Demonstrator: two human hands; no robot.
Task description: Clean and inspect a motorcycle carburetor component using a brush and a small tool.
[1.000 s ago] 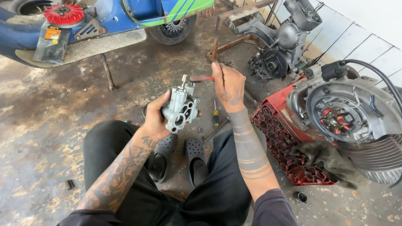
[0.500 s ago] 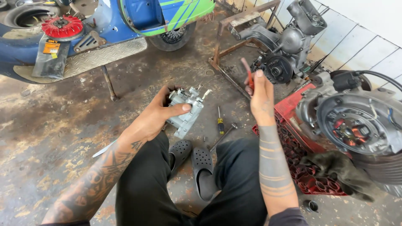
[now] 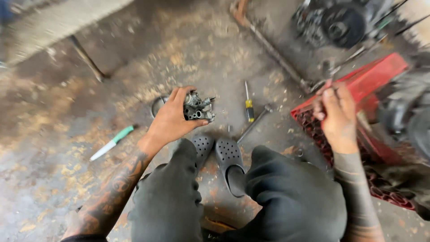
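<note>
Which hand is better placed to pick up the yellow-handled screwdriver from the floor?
Probably the right hand. The left hand is full with the grey metal carburetor. The right holds at most something small, blurred here, near the red crate; the screwdriver lies between both hands.

The left hand point(image 3: 172, 118) covers most of the metal carburettor point(image 3: 199, 107), so only its right end shows. The right hand point(image 3: 338, 114) is motion-blurred, and whatever its fingers point(image 3: 329, 96) pinch is perhaps a thin tool. The engine point(image 3: 345, 22) and red crate point(image 3: 363, 85) are smeared and partly cropped by the frame edge.
</note>
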